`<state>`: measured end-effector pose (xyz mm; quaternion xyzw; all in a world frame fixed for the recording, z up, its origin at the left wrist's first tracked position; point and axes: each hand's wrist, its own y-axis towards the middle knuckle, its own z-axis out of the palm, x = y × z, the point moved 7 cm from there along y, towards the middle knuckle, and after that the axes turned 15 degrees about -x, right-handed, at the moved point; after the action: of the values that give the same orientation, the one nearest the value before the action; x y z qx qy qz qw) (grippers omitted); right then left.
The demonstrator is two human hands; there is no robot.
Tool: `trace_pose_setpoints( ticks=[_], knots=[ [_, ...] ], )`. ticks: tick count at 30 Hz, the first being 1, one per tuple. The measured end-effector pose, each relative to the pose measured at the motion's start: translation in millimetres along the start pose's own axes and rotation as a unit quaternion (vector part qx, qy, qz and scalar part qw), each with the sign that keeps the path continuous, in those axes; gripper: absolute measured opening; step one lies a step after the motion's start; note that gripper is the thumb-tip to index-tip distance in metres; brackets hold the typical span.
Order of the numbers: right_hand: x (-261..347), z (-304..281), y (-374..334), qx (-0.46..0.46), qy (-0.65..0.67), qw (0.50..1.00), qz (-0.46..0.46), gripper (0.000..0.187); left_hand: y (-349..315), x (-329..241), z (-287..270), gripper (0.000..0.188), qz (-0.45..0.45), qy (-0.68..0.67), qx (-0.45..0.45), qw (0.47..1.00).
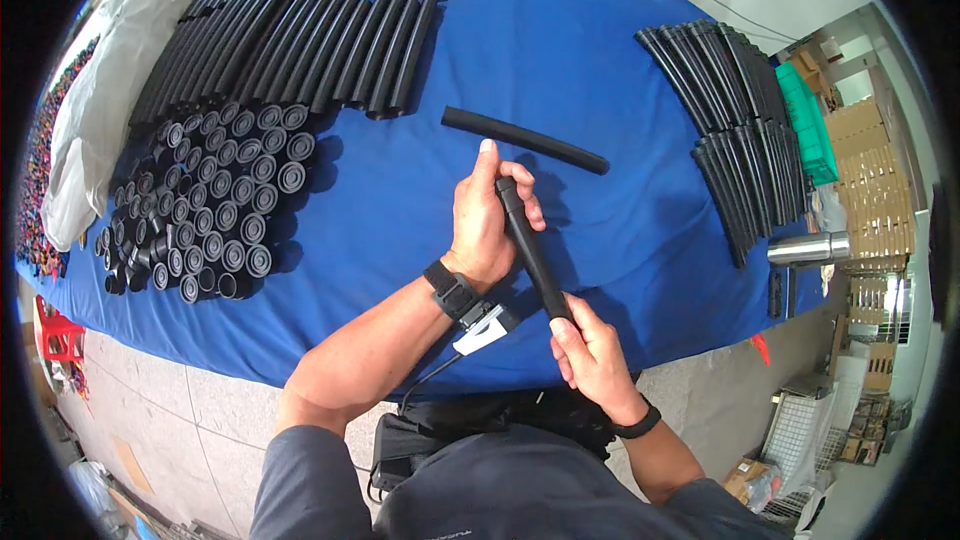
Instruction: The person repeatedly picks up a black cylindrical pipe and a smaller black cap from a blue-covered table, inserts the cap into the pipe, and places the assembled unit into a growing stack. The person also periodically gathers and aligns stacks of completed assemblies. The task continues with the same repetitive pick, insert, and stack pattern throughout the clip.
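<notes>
A black tube (538, 262) with a wider black cap on its upper end slants between my two hands. My left hand (486, 218) is closed loosely around the capped end, its thumb pointing up and its fingers curled behind the tube. Lower down, my right hand (592, 352) grips the tube's other end, thumb on top. Beyond my left hand, a single loose black tube (525, 140) lies aslant on the blue cloth (390, 210). Many round black caps (240, 188) stand grouped to the left, most showing ringed faces.
Long rows of black tubes (290, 45) cover the far left. Capped tubes (735, 130) are stacked at the right, beside a green crate (806, 125) and a shiny metal cylinder (808, 249). White sheeting (105, 130) borders the left edge; a red stool (60, 338) stands below.
</notes>
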<state>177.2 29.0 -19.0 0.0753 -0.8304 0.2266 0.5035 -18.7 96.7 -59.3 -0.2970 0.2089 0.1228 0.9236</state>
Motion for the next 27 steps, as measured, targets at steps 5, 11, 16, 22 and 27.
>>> trace_pose_setpoints(
  ticks=[5,11,16,22,27],
  knots=[
    [6.7,-15.2,2.9,0.01,0.011,1.0,0.011,0.045,2.3,-7.8,13.5,0.065,-0.041,-0.047,0.03,0.998],
    [-3.2,-21.4,-7.2,0.083,0.219,0.969,0.076,0.05,-1.8,-10.5,11.6,0.058,0.049,0.108,0.08,0.99],
    [-17.8,-39.4,-17.7,0.065,0.255,0.952,0.158,0.053,-27.9,-24.8,14.8,0.028,0.095,0.434,0.194,0.875],
    [-14.7,-26.5,-17.6,0.075,0.225,0.966,0.105,0.056,-32.2,-21.8,10.9,0.026,0.066,0.411,0.236,0.878],
    [-11.8,-26.4,-11.9,0.043,0.12,0.99,0.06,0.054,-30.4,-25.7,8.7,0.025,0.101,0.415,0.197,0.883]
  ],
)
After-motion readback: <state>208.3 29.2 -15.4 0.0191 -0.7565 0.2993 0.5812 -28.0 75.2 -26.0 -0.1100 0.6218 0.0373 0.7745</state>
